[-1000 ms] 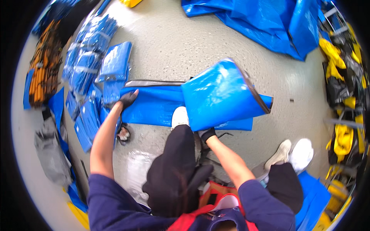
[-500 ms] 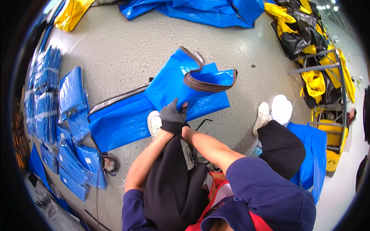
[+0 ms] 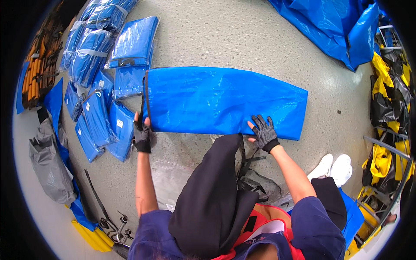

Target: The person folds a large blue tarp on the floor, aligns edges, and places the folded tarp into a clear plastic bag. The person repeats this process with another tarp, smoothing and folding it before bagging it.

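Folded blue tarp (image 3: 225, 102) lies on floor (image 3: 208, 43), long axis left–right, brown-trimmed end leftward. Left hand (image 3: 142, 135) at near-left corner; cannot tell whether it pinches. Right hand (image 3: 264, 133) flat on near edge, fingers spread. Clear bags (image 3: 99, 117) holding folded blue sheets (image 3: 132, 41) lie left. Black-clad knee (image 3: 225, 149) meets near edge in view.

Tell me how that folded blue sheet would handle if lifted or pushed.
The folded blue sheet would probably flop, given its creased, rippled surface. Its glossy sheen suggests it may feel slippery. Lying broad and flat on the floor, it seems unlikely to roll.
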